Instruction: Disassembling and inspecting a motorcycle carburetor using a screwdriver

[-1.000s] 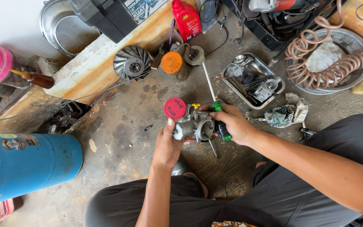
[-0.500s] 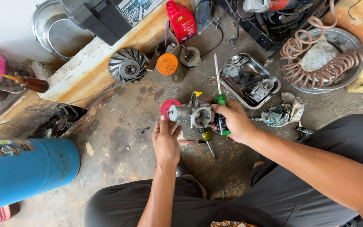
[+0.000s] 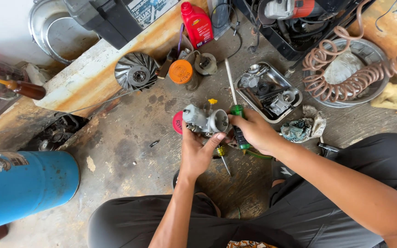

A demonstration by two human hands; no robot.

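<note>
Two hands meet over a stained concrete floor (image 3: 129, 151), both busy with a small grey carburetor (image 3: 204, 120). The left hand (image 3: 197, 151) cups it from below, fingers curled up around its body and thumb pressed against the round mouth, so the grip is closed on the part. The carburetor is held just above the floor, in front of the person's knees, its long axis running roughly left to right; the round opening faces right and toward the camera, and a small yellow-tipped fitting sticks up from its top.

The right hand (image 3: 257, 132) is wrapped shut around the green and black handle of a screwdriver (image 3: 235, 106). Its pale shaft runs up and slightly left, away from the person, toward the far clutter, so the tool's long axis is nearly at right angles to the carburetor's. The handle lies just beside the carburetor's mouth; whether they touch I cannot tell.

Behind the carburetor, partly hidden, a red lid (image 3: 177, 122) lies on the floor. A second screwdriver (image 3: 222, 156) with a yellow handle lies below the hands. To the right sits a metal tray (image 3: 294, 97) of engine parts, and beyond it a coiled hose (image 3: 345, 78). An orange-capped jar (image 3: 181, 73) and a red bottle (image 3: 197, 24) stand farther back, with a blue cylinder (image 3: 24, 186) at the left.
</note>
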